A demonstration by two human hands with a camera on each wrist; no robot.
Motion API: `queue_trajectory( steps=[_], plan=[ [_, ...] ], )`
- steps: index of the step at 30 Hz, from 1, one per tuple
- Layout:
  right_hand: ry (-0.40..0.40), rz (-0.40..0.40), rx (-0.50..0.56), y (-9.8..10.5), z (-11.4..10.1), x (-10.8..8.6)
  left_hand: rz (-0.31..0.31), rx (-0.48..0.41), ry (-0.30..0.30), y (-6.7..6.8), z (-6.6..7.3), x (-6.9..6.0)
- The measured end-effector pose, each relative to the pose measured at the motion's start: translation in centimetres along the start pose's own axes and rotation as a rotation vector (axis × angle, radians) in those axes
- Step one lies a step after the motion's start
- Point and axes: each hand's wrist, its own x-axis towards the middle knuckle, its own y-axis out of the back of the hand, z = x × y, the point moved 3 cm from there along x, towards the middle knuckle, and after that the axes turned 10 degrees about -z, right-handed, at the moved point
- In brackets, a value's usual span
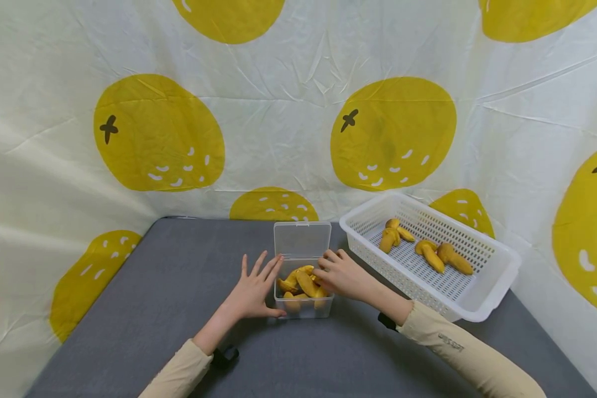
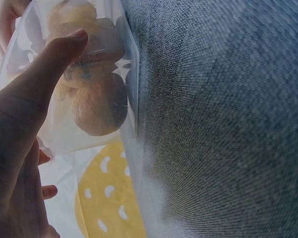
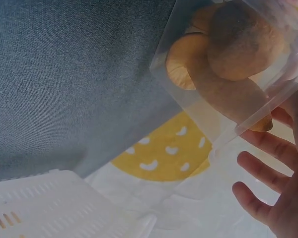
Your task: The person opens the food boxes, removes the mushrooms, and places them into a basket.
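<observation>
1. Behind the transparent hinged box hangs a pale backdrop printed with big yellow fruits
2. Beneath the box spreads a dark grey cloth
3. Right of the box and farther from me sits a white perforated basket, with a few yellow-brown mushrooms inside
4. The box itself stands in front of me, its lid raised at the back
5. My left hand is spread wide at the box's left, thumb along its front wall, gripping nothing
6. My right hand reaches over the box's right rim with fingers bent; I cannot tell whether they pinch a mushroom
7. The heaped mushrooms lie inside the box, some near its rim; I'd judge that a careless push could roll one out or snap a stem, a knock could skid the light box, and a piece left standing proud could jam the lid
8. Right of the box, my right sleeve bears small dark lettering, too small for me to read; I see no label on the box
</observation>
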Motion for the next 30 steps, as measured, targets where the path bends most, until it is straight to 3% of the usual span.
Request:
queue_trajectory(
  steps=[8,15,22,30],
  plan=[
    [-0.019,-0.077,0.048,-0.06,0.06,0.3,0.0,0.013,0.008,0.02,0.06,0.06],
    [-0.026,-0.06,0.017,-0.26,-0.19,0.24,-0.031,0.019,0.012,0.11,0.12,0.06],
    [-0.026,-0.137,0.002,-0.26,-0.33,-0.03,-0.023,0.01,0.012,-0.08,0.16,0.12],
    [-0.044,-0.114,0.0,0.38,-0.06,-0.17,-0.023,0.005,0.014,-0.13,0.21,0.23]
  ],
)
